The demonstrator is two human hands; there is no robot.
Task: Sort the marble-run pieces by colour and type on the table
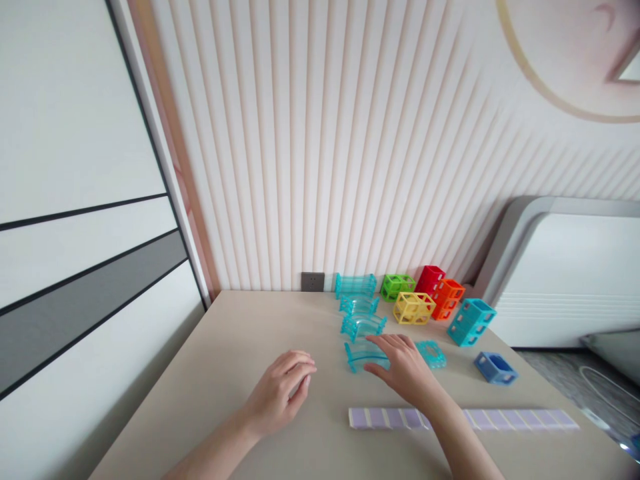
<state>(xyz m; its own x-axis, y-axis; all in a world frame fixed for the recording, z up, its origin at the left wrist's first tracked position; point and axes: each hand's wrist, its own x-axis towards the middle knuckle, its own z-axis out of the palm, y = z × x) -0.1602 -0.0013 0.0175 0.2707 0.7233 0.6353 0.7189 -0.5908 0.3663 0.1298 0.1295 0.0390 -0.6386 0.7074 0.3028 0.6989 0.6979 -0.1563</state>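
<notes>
My right hand (400, 365) is over the right end of a clear teal curved track piece (357, 357). Its thumb and fingers are spread apart around that end, and I cannot tell whether they touch it. My left hand (281, 390) hovers above the table to the left, fingers loosely bent, thumb apart, holding nothing. Behind the nearest piece lie two more curved teal pieces (363, 325) (359, 305) and a straight teal piece (356, 285) by the wall. A flat teal square piece (431, 355) lies just right of my right hand, partly covered by it.
Block frames stand at the back right: green (398, 287), yellow (414, 308), red (430, 280), orange (447, 298) and teal (471, 323). A blue frame (495, 368) lies near the right edge. A purple segmented strip (520, 419) crosses the front of the beige table (200, 373), under my right forearm.
</notes>
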